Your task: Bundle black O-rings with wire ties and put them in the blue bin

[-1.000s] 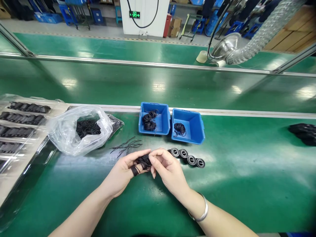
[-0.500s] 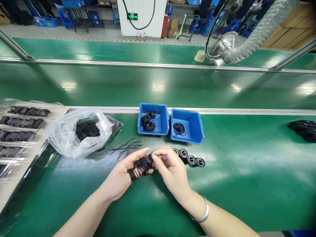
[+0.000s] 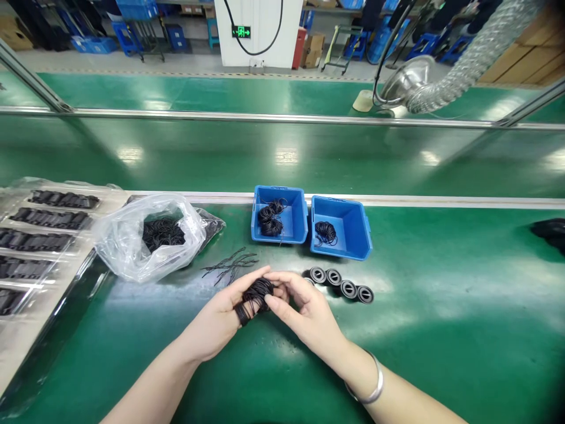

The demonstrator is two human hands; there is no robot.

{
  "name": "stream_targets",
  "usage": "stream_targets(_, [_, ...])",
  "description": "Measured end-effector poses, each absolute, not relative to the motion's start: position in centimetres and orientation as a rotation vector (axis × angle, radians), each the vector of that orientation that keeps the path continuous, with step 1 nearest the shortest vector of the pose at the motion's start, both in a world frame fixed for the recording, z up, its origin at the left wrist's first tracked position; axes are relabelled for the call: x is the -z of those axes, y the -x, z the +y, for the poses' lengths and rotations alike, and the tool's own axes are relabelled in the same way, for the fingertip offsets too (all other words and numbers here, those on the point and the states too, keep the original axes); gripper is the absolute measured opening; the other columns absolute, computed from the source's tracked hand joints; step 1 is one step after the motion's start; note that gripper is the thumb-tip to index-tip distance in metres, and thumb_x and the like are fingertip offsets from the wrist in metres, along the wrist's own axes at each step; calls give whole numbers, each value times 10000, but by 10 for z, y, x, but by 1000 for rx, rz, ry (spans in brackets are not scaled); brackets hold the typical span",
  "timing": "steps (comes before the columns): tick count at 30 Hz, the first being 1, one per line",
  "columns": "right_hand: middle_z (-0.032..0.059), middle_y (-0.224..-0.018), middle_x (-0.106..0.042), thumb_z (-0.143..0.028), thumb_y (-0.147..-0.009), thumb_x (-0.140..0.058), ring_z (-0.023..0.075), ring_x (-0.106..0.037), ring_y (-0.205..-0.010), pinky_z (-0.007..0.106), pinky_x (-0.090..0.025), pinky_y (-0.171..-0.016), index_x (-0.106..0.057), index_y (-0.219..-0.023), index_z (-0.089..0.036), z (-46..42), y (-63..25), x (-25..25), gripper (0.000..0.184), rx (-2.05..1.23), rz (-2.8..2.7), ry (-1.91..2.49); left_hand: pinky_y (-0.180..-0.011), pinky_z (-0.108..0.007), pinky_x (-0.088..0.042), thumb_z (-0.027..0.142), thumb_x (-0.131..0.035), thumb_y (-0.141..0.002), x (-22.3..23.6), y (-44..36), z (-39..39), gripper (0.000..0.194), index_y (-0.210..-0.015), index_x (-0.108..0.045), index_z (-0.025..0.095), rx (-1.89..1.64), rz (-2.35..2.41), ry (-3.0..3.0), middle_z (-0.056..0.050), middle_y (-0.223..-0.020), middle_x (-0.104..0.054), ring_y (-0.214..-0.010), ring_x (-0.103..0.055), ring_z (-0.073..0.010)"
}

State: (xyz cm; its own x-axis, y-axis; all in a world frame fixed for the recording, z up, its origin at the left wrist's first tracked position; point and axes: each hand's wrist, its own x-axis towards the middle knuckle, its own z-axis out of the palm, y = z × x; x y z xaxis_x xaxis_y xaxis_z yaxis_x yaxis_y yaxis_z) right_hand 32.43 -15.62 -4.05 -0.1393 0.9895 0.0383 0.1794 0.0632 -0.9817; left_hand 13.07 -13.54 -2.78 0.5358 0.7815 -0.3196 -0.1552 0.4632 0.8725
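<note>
We see two bare hands low over a green surface [image 3: 424,347]. The left hand [image 3: 223,318] is curled around a bundle of thin black rings [image 3: 257,291], some loops wrapping its fingers; the right hand [image 3: 309,312] closes thumb and fingers at the bundle's right edge. We judge the rings light, soft and springy, apt to tangle or slip loose, best gripped as one stack around the middle. Beyond lie round black caps [image 3: 348,290], right, and black strands [image 3: 229,265], left, then an open plastic bag [image 3: 128,253] and two blue bins [image 3: 353,229].
</note>
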Motion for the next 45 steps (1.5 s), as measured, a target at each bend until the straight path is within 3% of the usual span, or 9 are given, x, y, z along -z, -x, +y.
stream_targets(7, [29,-875,-636,-250,-928,-641,204,-579,-846,351,-493,-789,-675,-1145,-254,-156,-324,39,220,-1013,-1594,1272,-1186,-501,-318,395,-666,-912,30,-126,-136,523,-1416,-558,308,-666,753,-846,-68,-1562,-458,-1444,-388,-343])
stream_targets(11, [28,-887,-656,-220,-931,-643,194,-565,-820,342,-489,-776,-666,-1159,-251,-157,-323,39,231,-938,-1644,1232,-1219,-474,-262,355,-579,-968,39,-125,-135,517,-1474,-482,311,-654,863,-1173,-55,-1569,-448,-1453,-384,-301])
stream_targets(16, [60,-1062,-658,-219,-943,-618,159,-577,-755,329,-510,-737,-651,-1146,-243,-157,-321,42,207,-1089,-1517,1140,-1206,-426,-305,313,-544,-983,40,-130,-134,518,-1493,-454,293,-707,920,-1294,-57,-1523,-512,-1417,-450,-266])
stream_targets(19, [57,-1001,-637,-249,-941,-623,166,-580,-777,330,-513,-738,-651,-1133,-234,-156,-320,44,195,-1210,-1391,1135,-1191,-420,-334,319,-557,-980,36,-131,-133,499,-1472,-480,312,-697,924,-1255,-42,-1499,-543,-1388,-489,-261])
stream_targets(24, [37,-929,-594,-296,-927,-649,144,-542,-711,297,-495,-670,-665,-1110,-226,-154,-320,44,197,-1315,-1275,1093,-1213,-427,-289,309,-584,-969,35,-128,-136,515,-1473,-478,326,-673,886,-1212,-30,-1564,-462,-1458,-386,-268])
stream_targets(28, [36,-942,-583,-298,-921,-663,137,-536,-708,285,-486,-656,-691,-1081,-233,-152,-321,43,175,-1308,-1289,1098,-1169,-431,-370,316,-559,-982,40,-127,-138,519,-1488,-449,349,-697,820,-1146,-34,-1603,-397,-1453,-392,-285])
stream_targets(34, [29,-919,-588,-315,-925,-659,149,-544,-729,297,-502,-689,-685,-1097,-238,-155,-321,47,190,-1309,-1332,1113,-1201,-427,-322,279,-556,-977,39,-130,-135,480,-1453,-514,317,-711,943,-1362,-39,-1511,-530,-1405,-464,-274])
stream_targets(40, [41,-960,-610,-301,-937,-645,165,-551,-766,321,-507,-733,-687,-1113,-252,-156,-322,46,187,-1243,-1425,1117,-1208,-445,-313,221,-586,-948,36,-129,-134,486,-1419,-554,336,-718,934,-1347,-18,-1496,-548,-1401,-469,-273])
stream_targets(45, [51,-976,-570,-276,-968,-590,166,-573,-792,320,-518,-720,-693,-1131,-252,-154,-324,40,195,-1225,-1407,1078,-1125,-446,-435,240,-635,-928,36,-131,-134,435,-1347,-623,355,-715,823,-1050,-21,-1490,-552,-1394,-477,-288])
